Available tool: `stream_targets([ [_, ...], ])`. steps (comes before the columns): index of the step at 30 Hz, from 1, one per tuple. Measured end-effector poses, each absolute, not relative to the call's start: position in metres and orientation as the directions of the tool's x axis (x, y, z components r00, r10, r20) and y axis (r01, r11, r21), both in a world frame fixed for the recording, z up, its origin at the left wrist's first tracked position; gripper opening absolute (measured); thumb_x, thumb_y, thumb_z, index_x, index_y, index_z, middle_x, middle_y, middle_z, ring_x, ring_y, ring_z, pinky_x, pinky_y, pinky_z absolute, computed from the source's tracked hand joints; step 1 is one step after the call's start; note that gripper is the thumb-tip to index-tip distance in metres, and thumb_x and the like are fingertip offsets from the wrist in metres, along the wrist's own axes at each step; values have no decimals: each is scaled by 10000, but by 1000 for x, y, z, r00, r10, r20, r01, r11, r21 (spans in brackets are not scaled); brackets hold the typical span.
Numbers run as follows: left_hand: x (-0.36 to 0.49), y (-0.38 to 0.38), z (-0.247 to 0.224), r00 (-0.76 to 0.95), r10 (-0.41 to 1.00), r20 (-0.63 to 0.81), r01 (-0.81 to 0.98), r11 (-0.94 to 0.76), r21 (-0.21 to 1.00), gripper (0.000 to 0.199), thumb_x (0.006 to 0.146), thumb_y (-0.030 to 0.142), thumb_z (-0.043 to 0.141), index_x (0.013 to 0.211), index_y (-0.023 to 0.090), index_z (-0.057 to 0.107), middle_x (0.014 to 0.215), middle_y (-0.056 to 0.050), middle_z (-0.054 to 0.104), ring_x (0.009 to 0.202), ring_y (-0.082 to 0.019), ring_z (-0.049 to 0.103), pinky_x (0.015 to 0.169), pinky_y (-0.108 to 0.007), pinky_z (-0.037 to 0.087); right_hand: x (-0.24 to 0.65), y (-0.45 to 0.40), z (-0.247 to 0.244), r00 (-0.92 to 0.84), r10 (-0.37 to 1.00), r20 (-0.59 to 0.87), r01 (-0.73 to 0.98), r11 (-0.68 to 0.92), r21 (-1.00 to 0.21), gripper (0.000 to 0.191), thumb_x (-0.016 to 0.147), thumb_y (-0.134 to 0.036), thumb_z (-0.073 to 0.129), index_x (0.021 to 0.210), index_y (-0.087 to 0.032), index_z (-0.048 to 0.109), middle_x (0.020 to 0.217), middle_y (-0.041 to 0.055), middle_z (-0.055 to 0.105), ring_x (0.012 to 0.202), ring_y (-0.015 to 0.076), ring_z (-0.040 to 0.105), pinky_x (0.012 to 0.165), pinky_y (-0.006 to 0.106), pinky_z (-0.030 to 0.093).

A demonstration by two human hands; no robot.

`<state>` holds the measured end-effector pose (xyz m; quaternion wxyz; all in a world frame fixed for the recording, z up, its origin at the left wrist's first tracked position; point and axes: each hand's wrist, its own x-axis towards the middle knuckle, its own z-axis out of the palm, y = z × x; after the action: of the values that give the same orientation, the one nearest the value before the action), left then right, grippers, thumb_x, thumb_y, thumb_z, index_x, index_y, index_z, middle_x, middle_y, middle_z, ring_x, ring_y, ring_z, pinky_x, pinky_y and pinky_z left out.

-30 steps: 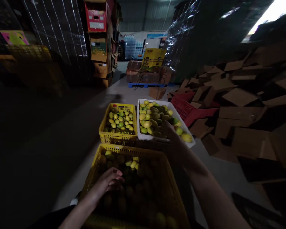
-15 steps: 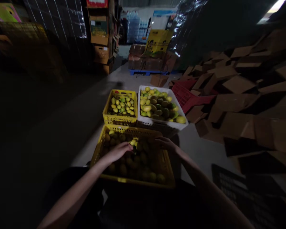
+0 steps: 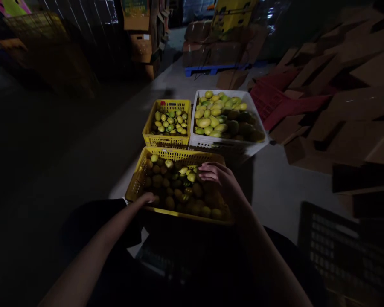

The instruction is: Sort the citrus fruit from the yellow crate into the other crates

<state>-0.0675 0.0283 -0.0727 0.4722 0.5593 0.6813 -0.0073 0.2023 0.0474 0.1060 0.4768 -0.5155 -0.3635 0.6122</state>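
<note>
Right in front of me is a large yellow plastic crate, holding many yellow-green fruits that look like lemons. Above its right half is my right hand, palm down, fingers stretched forward close to the bright fruits. Nothing shows in that hand. My left hand is low at the crate's near left corner, beside the rim and some dark fruits; its fingers are mostly hidden in shadow. Much of the crate's inside is dim.
Behind stand a smaller yellow crate of small fruits and a white crate of larger yellow-green fruits. A red crate and heaped cardboard boxes lie to the right. A dark crate is at lower right, a blue pallet farther back.
My left hand has drawn back from the middle fruits to the near left corner. My right hand has moved from the right side inward over the fruits. The view has tipped downward.
</note>
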Motion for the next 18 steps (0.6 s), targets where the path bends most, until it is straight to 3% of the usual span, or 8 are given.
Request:
stream_targets([
  [4,-72,52,-91,-50,788,-614,942,242,233,371,878,335,569,1206,163,542,1236,-93,547,1094,-233,553,913,-457,476,203,44,115,-12,955,-297,-365,-281,-888,182,585,-296,700,732,-191,687,781,33,707,684,183,652,651,296,509],
  [7,-63,78,-105,-29,846,-533,986,110,121,378,894,206,511,1269,156,512,1372,-142,445,1244,-284,429,1010,-505,373,208,40,121,-77,930,-358,-571,-336,-749,155,597,-296,705,715,-196,691,781,17,700,672,166,645,627,274,504],
  [11,-48,105,-126,40,853,-520,998,-13,55,479,860,76,428,1317,193,510,1445,-167,372,1317,-343,327,1005,-508,342,225,45,123,-169,903,-394,-692,-393,-605,105,605,-271,705,680,-201,685,699,-2,672,575,127,598,563,251,481],
  [15,-39,114,-139,65,834,-548,998,-43,53,472,844,74,435,1267,241,564,1385,-162,456,1328,-371,300,995,-566,302,241,52,120,-38,919,-393,-749,-286,-597,61,605,-216,699,661,-202,678,679,-17,657,609,109,605,574,216,489],
  [18,-36,113,-133,77,830,-553,993,-16,116,381,859,103,467,1202,198,604,1303,-187,517,1312,-368,328,1007,-583,283,246,52,118,1,912,-410,-751,-271,-603,29,648,-226,674,663,-201,673,671,-6,657,608,111,601,576,224,496],
])
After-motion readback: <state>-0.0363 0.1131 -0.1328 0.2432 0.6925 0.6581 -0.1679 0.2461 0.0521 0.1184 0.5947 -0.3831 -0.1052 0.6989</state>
